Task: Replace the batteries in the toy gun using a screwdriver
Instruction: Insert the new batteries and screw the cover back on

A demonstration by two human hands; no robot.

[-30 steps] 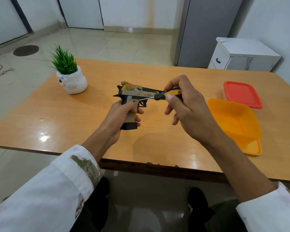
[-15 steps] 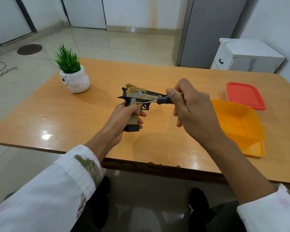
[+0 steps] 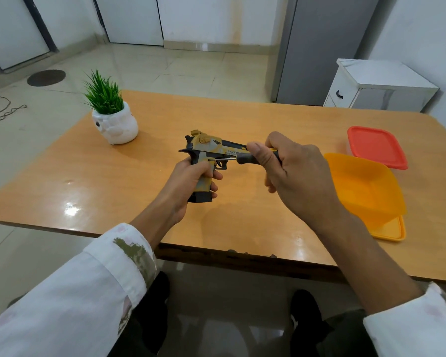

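Note:
A tan and black toy gun [image 3: 208,148] is held above the wooden table [image 3: 144,181], barrel pointing right. My left hand [image 3: 188,182] grips its handle from the left. My right hand [image 3: 291,173] grips a screwdriver [image 3: 245,158] with a black and yellow handle. The thin metal shaft runs left and its tip meets the upper part of the gun's handle, just above my left thumb. Most of the screwdriver's handle is hidden in my right fingers.
An open orange container [image 3: 366,186] sits on its lid at the right, close to my right wrist. A box with a red lid [image 3: 376,146] stands behind it. A small potted plant [image 3: 112,117] is at the back left. A white cabinet [image 3: 379,86] stands beyond the table.
My right fingers have shifted round the screwdriver handle, covering more of its yellow part. The tip stays on the gun's handle. The gun and my left hand have kept their place.

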